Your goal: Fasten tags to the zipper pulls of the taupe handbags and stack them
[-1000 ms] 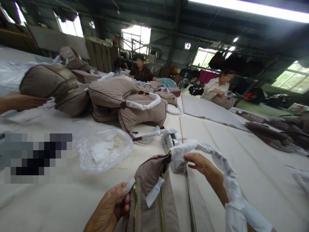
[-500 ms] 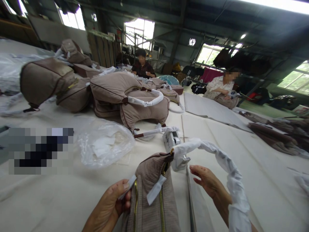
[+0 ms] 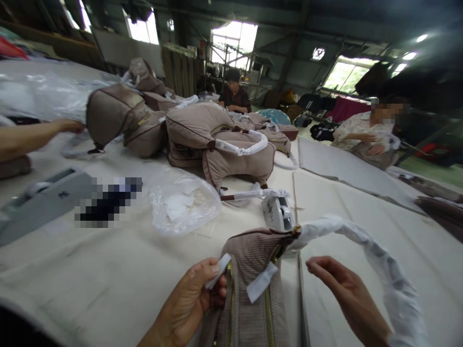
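Observation:
A taupe corduroy handbag (image 3: pixel 249 248) with brass zippers stands in front of me. My left hand (image 3: pixel 191 301) is closed on a white-wrapped zipper pull (image 3: pixel 223 265) at the bag's left zipper. Another white-wrapped pull (image 3: pixel 261 283) hangs on the right zipper. The bag's handle (image 3: pixel 365 241), wound in white wrapping, arches over to the right. Inside that arch my right hand (image 3: pixel 336 282) is raised, thumb and fingers drawn together; anything between its fingertips is too small to make out. Behind the bag's top corner sits a grey tape dispenser (image 3: pixel 273 212), partly hidden.
Several stuffed taupe bags (image 3: pixel 238 161) are piled across the table. A clear plastic bag (image 3: pixel 184 202) lies before them. Another tape dispenser (image 3: pixel 61 193) is at left, below a co-worker's arm (image 3: pixel 36 137). Two people sit farther back. Flat grey sheets (image 3: pixel 336 166) lie at right.
The view has swung left, and a co-worker's arm shows at the left edge. My right hand has moved back from the dispenser, its fingers now together. My left hand keeps its pinch.

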The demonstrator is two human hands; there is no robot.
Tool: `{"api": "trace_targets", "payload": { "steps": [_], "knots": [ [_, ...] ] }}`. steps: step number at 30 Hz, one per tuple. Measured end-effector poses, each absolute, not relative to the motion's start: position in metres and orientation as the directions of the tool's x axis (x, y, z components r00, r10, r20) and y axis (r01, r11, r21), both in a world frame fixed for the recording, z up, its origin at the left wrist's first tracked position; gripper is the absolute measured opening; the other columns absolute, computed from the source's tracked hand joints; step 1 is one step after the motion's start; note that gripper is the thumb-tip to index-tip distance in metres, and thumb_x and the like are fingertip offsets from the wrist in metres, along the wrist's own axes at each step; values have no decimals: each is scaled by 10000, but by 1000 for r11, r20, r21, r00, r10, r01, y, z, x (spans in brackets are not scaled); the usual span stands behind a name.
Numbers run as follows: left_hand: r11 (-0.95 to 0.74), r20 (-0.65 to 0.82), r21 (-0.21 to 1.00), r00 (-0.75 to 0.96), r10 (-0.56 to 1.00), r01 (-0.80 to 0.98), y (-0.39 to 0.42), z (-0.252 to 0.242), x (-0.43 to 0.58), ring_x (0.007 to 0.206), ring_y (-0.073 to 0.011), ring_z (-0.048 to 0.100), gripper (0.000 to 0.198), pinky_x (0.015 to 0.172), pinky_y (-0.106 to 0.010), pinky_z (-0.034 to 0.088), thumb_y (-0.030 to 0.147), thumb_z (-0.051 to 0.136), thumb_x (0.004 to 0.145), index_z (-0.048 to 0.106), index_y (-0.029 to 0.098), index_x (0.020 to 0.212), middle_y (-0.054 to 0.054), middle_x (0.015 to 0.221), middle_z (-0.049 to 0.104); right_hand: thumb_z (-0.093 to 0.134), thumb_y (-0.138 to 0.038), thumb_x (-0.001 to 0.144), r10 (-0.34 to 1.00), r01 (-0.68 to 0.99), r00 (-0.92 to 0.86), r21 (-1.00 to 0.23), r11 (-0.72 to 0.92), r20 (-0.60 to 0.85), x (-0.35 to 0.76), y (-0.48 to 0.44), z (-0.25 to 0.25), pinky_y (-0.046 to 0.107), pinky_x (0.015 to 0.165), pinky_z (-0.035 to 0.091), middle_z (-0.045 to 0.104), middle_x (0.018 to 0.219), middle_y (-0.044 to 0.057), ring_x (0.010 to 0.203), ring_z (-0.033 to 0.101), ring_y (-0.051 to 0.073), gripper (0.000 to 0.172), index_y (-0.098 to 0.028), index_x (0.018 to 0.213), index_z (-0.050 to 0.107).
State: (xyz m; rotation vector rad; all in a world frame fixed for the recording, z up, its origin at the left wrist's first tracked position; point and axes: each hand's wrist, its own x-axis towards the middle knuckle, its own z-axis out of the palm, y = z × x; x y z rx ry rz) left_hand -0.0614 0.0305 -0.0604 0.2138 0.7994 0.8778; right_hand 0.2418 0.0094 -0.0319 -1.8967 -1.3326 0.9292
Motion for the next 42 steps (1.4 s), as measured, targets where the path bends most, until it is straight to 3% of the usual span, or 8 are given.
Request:
{"api": "trace_targets", "payload": {
  "steps": [4, 8, 14, 21, 33, 42],
  "knots": [
    [607, -488, 507, 377, 787, -612, 26, -49, -54, 686, -177, 643, 180, 597, -271, 513, 262, 703, 699, 642, 111, 776, -89, 826, 678, 546, -446, 827, 959, 527, -199, -847, -68, -201, 193, 3, 21, 275, 672, 486, 629, 749, 45, 740, 595, 203, 255, -211, 774, 630],
    [577, -452, 568, 364, 814, -586, 22, -41, -49, 675, -160, 629, 182, 610, -261, 494, 279, 668, 729, 629, 101, 737, -85, 786, 667, 555, -448, 828, 900, 443, -363, -895, -60, -240, 129, 19, 35, 215, 548, 433, 575, 653, 10, 587, 519, 130, 278, -186, 744, 591],
    [530, -450, 621, 292, 844, -578, 19, -46, -46, 643, -155, 623, 216, 609, -246, 453, 323, 654, 737, 561, 129, 715, -66, 685, 664, 551, -556, 799, 845, 463, -318, -848, -256, -429, 90, 44, 19, 181, 433, 327, 489, 545, -24, 465, 424, 79, 421, -150, 689, 524],
    [520, -421, 637, 308, 853, -569, 19, -52, -44, 616, -140, 598, 243, 591, -239, 427, 352, 639, 734, 546, 128, 725, -48, 655, 644, 580, -596, 738, 799, 554, -212, -743, -376, -562, 89, 46, 19, 161, 401, 342, 483, 503, -33, 429, 420, 67, 458, -150, 661, 507],
    [506, -386, 637, 328, 862, -582, 22, -59, -42, 627, -134, 568, 264, 613, -256, 437, 368, 639, 736, 514, 136, 718, -28, 664, 606, 562, -502, 731, 754, 690, -101, -591, -417, -649, 86, 56, 12, 149, 329, 325, 498, 447, -39, 348, 413, 57, 371, -166, 601, 471],
    [520, -401, 651, 332, 854, -553, 21, -57, -37, 657, -149, 575, 255, 635, -271, 463, 371, 639, 728, 520, 146, 709, -21, 672, 596, 560, -458, 732, 757, 693, -78, -581, -427, -649, 92, 55, 7, 144, 289, 254, 481, 403, -54, 300, 359, 48, 338, -186, 584, 426]
  ]
}}
